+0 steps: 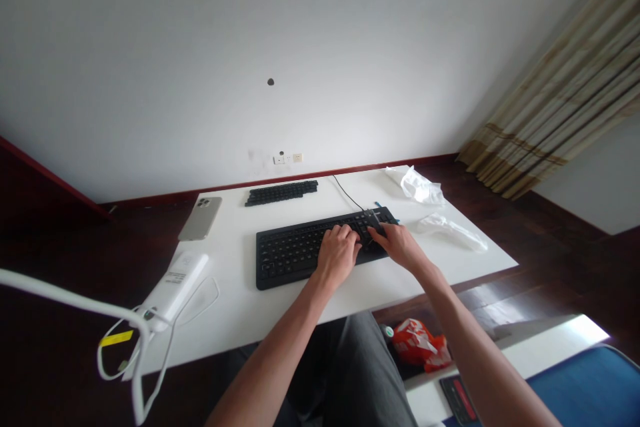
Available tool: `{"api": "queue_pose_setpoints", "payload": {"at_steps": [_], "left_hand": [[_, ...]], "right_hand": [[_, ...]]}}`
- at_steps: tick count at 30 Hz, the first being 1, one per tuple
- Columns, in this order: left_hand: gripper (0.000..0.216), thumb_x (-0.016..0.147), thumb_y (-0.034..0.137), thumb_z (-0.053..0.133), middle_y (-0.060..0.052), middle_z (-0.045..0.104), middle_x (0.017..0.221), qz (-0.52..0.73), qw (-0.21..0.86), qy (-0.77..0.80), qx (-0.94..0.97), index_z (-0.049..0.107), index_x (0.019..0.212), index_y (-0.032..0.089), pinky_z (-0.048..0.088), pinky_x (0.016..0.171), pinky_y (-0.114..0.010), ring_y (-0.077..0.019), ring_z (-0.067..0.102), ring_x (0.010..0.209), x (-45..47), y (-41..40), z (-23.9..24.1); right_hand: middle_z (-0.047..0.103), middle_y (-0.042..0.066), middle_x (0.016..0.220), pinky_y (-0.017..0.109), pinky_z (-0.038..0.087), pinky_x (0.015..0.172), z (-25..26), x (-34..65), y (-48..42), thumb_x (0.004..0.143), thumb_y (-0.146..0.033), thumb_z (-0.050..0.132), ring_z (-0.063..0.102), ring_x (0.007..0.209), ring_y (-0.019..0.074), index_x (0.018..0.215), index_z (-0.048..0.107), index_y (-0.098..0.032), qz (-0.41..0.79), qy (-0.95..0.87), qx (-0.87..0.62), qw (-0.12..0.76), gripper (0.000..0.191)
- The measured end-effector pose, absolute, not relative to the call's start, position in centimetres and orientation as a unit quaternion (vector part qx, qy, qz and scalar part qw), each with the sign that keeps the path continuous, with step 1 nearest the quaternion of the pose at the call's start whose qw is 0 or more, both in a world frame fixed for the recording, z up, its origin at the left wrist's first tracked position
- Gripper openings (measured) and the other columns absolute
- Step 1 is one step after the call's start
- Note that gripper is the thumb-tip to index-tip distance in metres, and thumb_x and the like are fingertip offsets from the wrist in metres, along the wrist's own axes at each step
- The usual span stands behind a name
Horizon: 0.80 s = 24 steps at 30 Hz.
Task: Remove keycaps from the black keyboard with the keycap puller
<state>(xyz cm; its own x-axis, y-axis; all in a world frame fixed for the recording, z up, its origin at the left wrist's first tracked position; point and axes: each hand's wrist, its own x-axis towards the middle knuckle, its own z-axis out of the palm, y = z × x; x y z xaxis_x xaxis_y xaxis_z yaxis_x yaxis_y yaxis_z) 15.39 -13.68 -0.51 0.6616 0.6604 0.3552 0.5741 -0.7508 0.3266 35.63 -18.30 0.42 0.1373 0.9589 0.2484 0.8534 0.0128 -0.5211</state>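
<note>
A black keyboard [290, 255] lies on the white desk, and many of its key positions look bare of caps. My left hand [338, 250] rests on its middle, fingers bent but apart, with nothing visible in them. Over the keyboard's right end, my right hand [399, 243] is closed around a small dark tool [374, 220], whose lower end is hard to make out. Behind the keyboard sits a block of loose black keycaps [281, 193] set out in rows. A thin black cable [347, 191] runs from the keyboard to the desk's back edge.
On the left are a phone [201, 218] and a white power strip [176, 287] with a looping white cord [75, 297]. Crumpled clear plastic bags [423, 187] lie at the right. Below the desk edge is a red and white bag [419, 345], beside a blue seat [590, 387].
</note>
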Motion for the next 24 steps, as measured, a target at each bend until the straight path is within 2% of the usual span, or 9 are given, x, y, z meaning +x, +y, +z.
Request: {"api": "queue_pose_setpoints", "payload": {"at_steps": [6,13,21,24], "left_hand": [[0.009,0.102,0.026,0.063,-0.006,0.066,0.109,0.211,0.072,0.35,0.91,0.066,0.108,0.021,0.047,0.088,-0.04,-0.0243,0.059,0.102,15.5,-14.0,-0.4],[0.009,0.103,0.026,0.061,-0.006,0.065,0.109,0.201,0.066,0.354,0.911,0.064,0.109,0.021,0.046,0.088,-0.04,-0.0246,0.058,0.102,15.6,-14.2,-0.3],[0.009,0.102,0.026,0.061,-0.006,0.065,0.11,0.209,0.069,0.351,0.91,0.065,0.109,0.021,0.046,0.089,-0.04,-0.0247,0.059,0.102,15.6,-14.1,-0.5],[0.009,0.103,0.026,0.061,-0.006,0.065,0.111,0.211,0.074,0.351,0.909,0.065,0.109,0.021,0.046,0.09,-0.04,-0.0247,0.059,0.103,15.6,-14.2,-0.5]], "right_hand": [[0.059,0.003,0.059,0.031,0.033,0.055,-0.1,35.3,-19.5,0.104,-0.055,0.048,0.048,0.051,0.0172,0.072,0.049,-0.023,0.077,-0.639,-0.708,0.29,0.045],[0.06,0.001,0.061,0.03,0.034,0.057,0.0,36.0,-18.9,0.103,-0.056,0.05,0.046,0.054,0.0162,0.072,0.049,-0.023,0.112,-0.668,-0.681,0.278,0.045],[0.065,0.001,0.064,0.03,0.043,0.066,2.1,36.8,-17.3,0.101,-0.053,0.051,0.059,0.062,0.0175,0.066,0.058,-0.021,0.235,-0.681,-0.649,0.243,0.048],[0.067,0.002,0.065,0.029,0.043,0.066,2.5,36.8,-17.1,0.101,-0.052,0.05,0.059,0.062,0.0174,0.064,0.057,-0.021,0.259,-0.675,-0.648,0.241,0.049]]}}
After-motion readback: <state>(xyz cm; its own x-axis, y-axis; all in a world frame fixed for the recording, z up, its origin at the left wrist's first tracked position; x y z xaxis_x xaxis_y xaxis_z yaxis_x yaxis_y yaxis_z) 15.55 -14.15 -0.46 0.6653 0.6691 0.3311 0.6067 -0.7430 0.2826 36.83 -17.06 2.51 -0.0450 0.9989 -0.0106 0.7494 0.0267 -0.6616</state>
